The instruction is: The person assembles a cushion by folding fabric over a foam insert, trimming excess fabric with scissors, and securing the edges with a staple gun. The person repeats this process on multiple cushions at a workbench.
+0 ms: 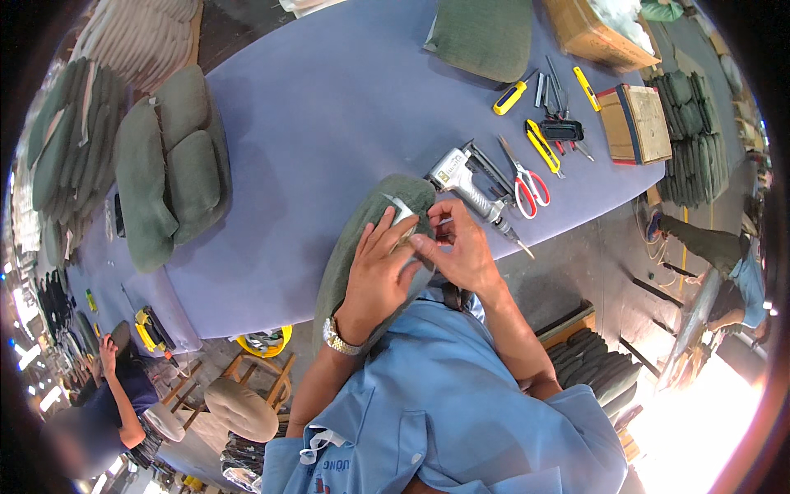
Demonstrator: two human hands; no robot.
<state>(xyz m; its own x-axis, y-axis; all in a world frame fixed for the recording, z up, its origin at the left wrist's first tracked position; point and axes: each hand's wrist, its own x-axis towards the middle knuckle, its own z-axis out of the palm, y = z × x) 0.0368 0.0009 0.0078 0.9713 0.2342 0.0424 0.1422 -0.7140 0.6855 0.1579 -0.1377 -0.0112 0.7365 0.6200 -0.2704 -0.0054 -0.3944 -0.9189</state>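
Note:
A dark green padded cushion [350,235] lies tilted at the table's near edge, against my body. My left hand [383,259] rests over it, fingers close together around a small white thing with a pointed tip [399,203]; its kind is mostly hidden. My right hand [457,247] is closed in a pinch at the cushion's right edge, its thumb close to my left fingers. Just beyond my right hand lies a silver staple gun [469,181] with an air fitting. Beside it are red-handled scissors [531,188].
The blue-covered table [288,123] carries a yellow cutter [543,148], a yellow screwdriver [512,97], a black tray [563,130] and a cardboard box [638,123]. Green cushions [177,156] are stacked left; a flat green pad [481,37] lies far. Another person [115,403] works at lower left.

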